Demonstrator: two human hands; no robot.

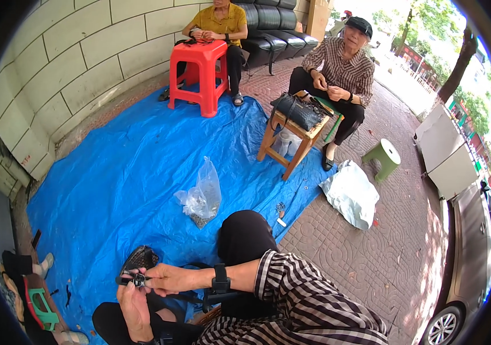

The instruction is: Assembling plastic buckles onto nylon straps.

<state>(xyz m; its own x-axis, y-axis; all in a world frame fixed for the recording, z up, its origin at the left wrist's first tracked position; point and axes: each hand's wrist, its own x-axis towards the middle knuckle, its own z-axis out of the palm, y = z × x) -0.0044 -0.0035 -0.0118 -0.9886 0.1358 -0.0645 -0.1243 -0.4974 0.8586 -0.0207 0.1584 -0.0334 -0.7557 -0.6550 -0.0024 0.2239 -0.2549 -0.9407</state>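
My left hand (134, 313) and my right hand (168, 279) meet in front of me, low in the picture. Between their fingertips is a small black piece with shiny metal-like parts (137, 279); its exact kind is too small to tell. The right hand pinches it from the right, while the left fingers close on it from below. Just beyond the hands lies a dark patterned shoe-like shape (140, 259). A clear plastic bag (204, 192) with small dark bits in its bottom stands farther out on the blue tarp (119, 167).
A wooden stool (298, 135) carries a black bag (300, 111). Two people sit opposite, one by a red plastic stool (199, 52). A white sack (351, 194) and a green stool (382, 158) are on the right. Another person's legs and a green-and-red stool (41, 307) are at left.
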